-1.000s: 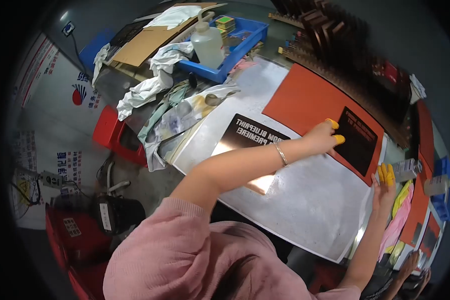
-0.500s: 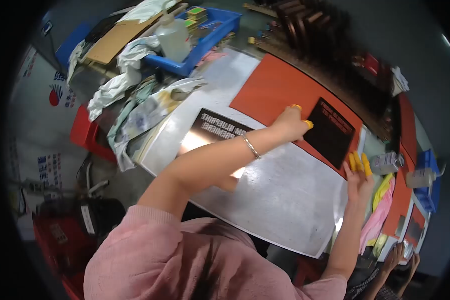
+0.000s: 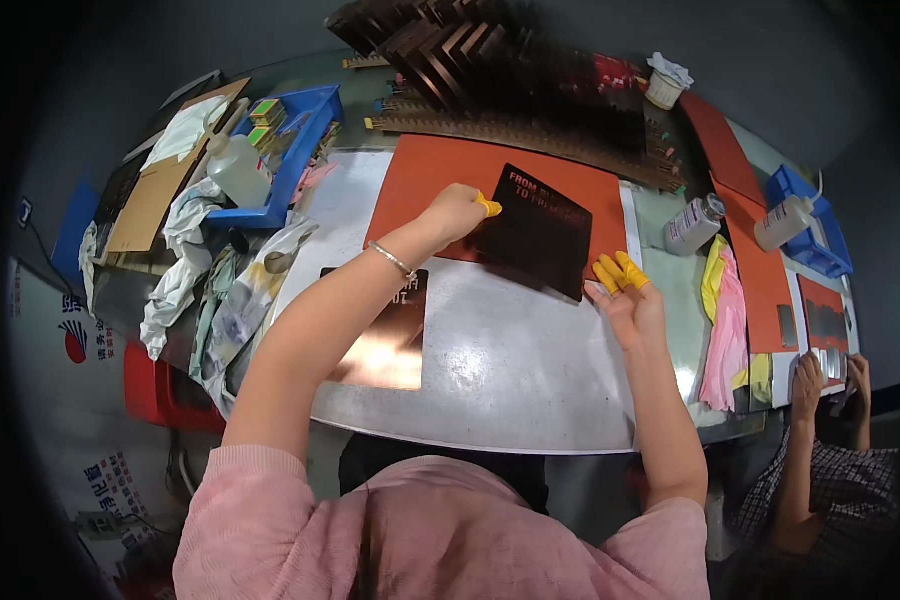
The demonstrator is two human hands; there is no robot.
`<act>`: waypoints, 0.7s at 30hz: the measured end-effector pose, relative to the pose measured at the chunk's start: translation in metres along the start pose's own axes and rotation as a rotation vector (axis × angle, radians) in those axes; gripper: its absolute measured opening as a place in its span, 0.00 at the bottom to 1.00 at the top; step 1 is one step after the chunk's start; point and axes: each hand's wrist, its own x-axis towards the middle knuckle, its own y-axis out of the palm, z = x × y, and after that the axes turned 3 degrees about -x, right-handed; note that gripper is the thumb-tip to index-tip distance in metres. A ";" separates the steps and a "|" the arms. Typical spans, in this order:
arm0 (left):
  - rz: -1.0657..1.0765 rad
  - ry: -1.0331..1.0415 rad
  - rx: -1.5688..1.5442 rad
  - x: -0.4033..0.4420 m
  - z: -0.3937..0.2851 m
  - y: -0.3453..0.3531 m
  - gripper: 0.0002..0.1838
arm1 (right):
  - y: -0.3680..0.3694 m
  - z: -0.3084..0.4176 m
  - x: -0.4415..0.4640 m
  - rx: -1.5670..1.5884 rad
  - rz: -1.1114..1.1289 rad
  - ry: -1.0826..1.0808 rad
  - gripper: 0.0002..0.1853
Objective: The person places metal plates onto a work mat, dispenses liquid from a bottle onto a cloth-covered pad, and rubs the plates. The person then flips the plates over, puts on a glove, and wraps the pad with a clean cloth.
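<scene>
A dark, glossy metal plate [image 3: 545, 235] with reddish lettering along its top is tilted above an orange mat [image 3: 420, 165]. My left hand [image 3: 458, 213] is closed on the plate's left edge, yellow covers on its fingertips. Beside the lower right corner is my right hand [image 3: 630, 305], palm up, its yellow-tipped fingers stretched apart. Its thumb is at that corner, but I cannot tell how firmly it touches. A second shiny, copper-coloured plate [image 3: 395, 345] with pale lettering lies on the grey work surface [image 3: 510, 350], partly hidden behind my left forearm.
Racks of dark plates [image 3: 460, 60] stand behind the mat. At left are a blue tray [image 3: 315, 115], a squeeze bottle [image 3: 238, 170] and crumpled cloths [image 3: 185, 260]. A clear bottle [image 3: 695, 225] and pink cloth [image 3: 725, 330] are at right, near a co-worker's hands [image 3: 808, 385].
The view has swung to the right. The dark plate has come away from the mat and tilted, with my left hand still at its left edge. My right hand stays near its corner.
</scene>
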 end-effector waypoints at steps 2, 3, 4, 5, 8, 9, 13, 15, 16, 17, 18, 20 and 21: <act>-0.079 0.332 -0.030 -0.030 -0.008 -0.003 0.10 | -0.005 -0.002 -0.015 0.001 0.091 0.104 0.18; -0.061 0.333 -0.006 -0.051 -0.021 -0.008 0.09 | -0.006 -0.002 -0.024 -0.054 0.142 0.080 0.18; -0.043 0.334 0.018 -0.076 -0.037 -0.013 0.09 | 0.000 0.002 -0.037 -0.218 0.136 0.044 0.18; -0.051 0.354 0.026 -0.097 -0.047 -0.014 0.08 | -0.002 0.002 -0.038 -0.418 0.123 -0.088 0.19; -0.082 0.458 0.251 -0.146 -0.065 0.002 0.08 | -0.018 0.004 -0.027 -0.899 0.133 -0.494 0.21; -0.105 0.585 0.301 -0.152 -0.062 0.016 0.07 | -0.018 0.008 -0.024 -1.013 0.123 -0.545 0.20; 0.054 0.635 0.524 -0.160 -0.058 0.083 0.08 | -0.009 0.017 -0.007 -1.235 0.106 -0.784 0.18; 0.010 0.705 0.455 -0.151 -0.049 0.114 0.09 | -0.011 0.022 0.006 -1.323 0.127 -0.808 0.18; 0.050 0.683 0.459 -0.145 -0.046 0.125 0.08 | -0.010 0.024 0.012 -1.328 0.147 -0.798 0.18; 0.128 0.658 0.496 -0.142 -0.044 0.125 0.09 | -0.009 0.025 0.017 -1.438 0.199 -0.822 0.19; 0.214 0.634 0.532 -0.139 -0.046 0.122 0.11 | -0.011 0.027 0.022 -1.546 0.247 -0.842 0.20; 0.102 0.609 0.500 -0.127 -0.040 0.094 0.15 | -0.019 0.025 0.031 -1.589 0.316 -0.845 0.22; -0.001 0.605 0.509 -0.118 -0.031 0.076 0.17 | -0.019 0.028 0.031 -1.648 0.360 -0.880 0.23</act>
